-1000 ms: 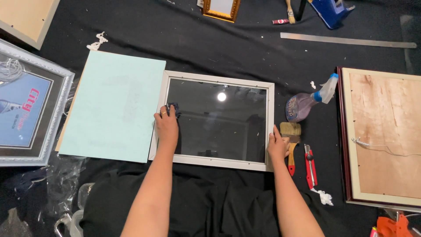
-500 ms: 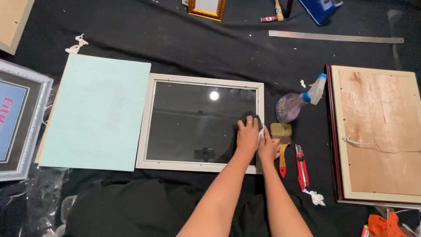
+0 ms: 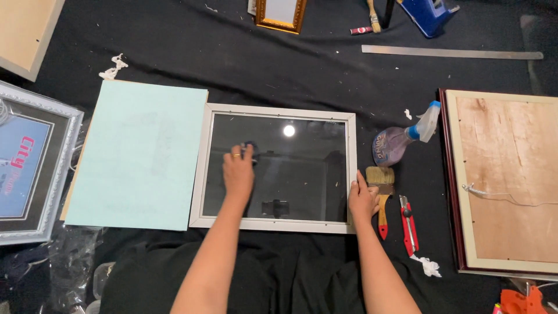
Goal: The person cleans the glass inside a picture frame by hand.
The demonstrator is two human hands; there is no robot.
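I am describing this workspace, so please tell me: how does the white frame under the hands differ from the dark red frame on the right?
The white frame holds reflective glass; the dark red frame lies back up, showing a wooden board and hanging cord. The left hand presses a dark cloth on the white frame's glass and the right hand steadies its edge; nobody touches the dark red frame. Both are rectangular and lie flat on black fabric.

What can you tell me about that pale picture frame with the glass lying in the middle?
The picture frame is a rectangle with a narrow whitish border around dark glass that mirrors a ceiling light. It lies flat on the black cloth, long side toward the person. The left hand presses a small dark cloth on the glass; the right hand steadies its right edge. A pale green sheet adjoins its left side.
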